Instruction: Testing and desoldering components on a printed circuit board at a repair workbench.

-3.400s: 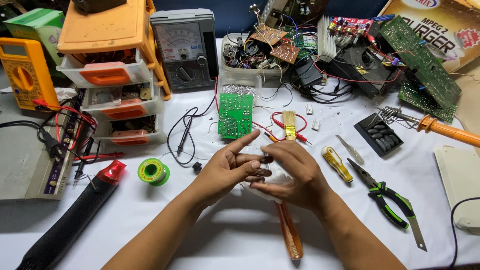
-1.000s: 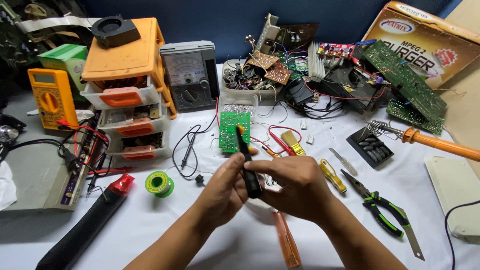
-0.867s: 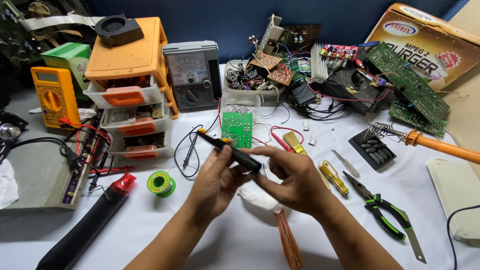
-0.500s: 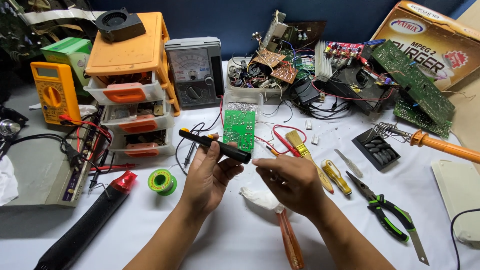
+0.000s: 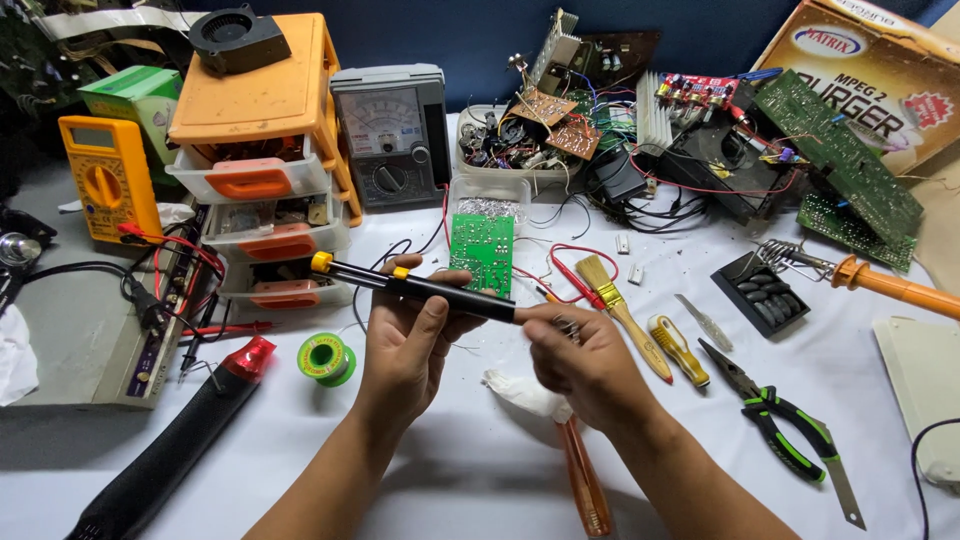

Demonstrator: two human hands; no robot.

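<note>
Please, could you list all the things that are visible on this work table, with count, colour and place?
desoldering pump: 1, black and yellow, held in both hands
circuit board: 1, green, centre
drawer unit: 1, orange, back left
analog meter: 1, grey, back centre
digital multimeter: 1, yellow, left
solder spool: 1, green, near left hand
brush: 1, tan, centre right
pliers: 1, green-black, right
soldering iron: 1, orange, far right
left hand: grips pump body
right hand: at pump tip
</note>
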